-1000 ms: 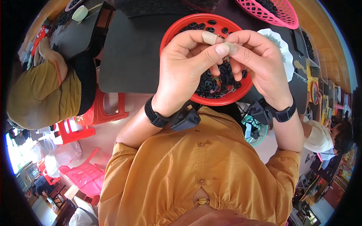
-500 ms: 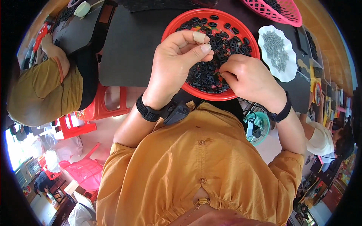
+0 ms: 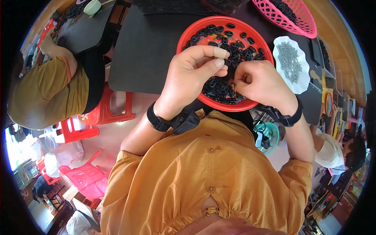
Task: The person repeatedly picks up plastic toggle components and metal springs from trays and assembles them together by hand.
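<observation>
A round red tray (image 3: 181, 44) holds many small black oval plastic parts with holes (image 3: 246, 53). Over its left side is my left hand (image 3: 192, 74), thumb and index finger pinched together. Beige tape wraps that index finger, and whatever lies in the pinch is too small or hidden to make out. My right hand (image 3: 266, 80) is low over the tray's right side, its fingers curled and thumb pressed in among the black parts. Its fingertips are partly hidden, so anything between them cannot be told.
Right of the tray, a white wavy-edged dish (image 3: 302, 74) holds small grey pieces. A pink basket (image 3: 270, 21) with black parts stands at the far right. Below the table is a green basket (image 3: 270, 129). Another person's arm (image 3: 51, 49) is at a table on the left, near red stools (image 3: 117, 107).
The whole view has shifted slightly, so the tray and both hands appear a little further right and lower. My left hand keeps its pinch; my right fingers are curled slightly more.
</observation>
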Available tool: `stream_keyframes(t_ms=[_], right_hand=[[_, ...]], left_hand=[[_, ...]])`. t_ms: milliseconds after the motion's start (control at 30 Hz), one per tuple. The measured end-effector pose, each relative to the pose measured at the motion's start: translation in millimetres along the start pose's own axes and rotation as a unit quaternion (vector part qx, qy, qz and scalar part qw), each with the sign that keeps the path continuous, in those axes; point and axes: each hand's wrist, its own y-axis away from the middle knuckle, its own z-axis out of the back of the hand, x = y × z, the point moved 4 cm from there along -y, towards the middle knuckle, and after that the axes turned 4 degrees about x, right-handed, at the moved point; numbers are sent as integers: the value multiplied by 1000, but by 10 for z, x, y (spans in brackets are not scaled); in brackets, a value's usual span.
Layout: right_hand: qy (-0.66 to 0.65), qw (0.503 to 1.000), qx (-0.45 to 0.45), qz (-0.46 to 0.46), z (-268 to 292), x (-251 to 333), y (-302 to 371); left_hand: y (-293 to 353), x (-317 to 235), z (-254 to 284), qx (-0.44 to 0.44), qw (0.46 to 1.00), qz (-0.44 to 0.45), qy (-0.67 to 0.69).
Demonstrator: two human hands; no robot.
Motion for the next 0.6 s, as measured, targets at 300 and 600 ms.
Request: stream_keyframes(t_ms=[300,600], right_hand=[[-114,990,-75,-38,-3,-157,198],[159,980,-15,122,-85,81,-15]], left_hand=[[-33,-21,-14,23,1000,-6,-9],[-2,-16,-16,0,1000,7,-12]])
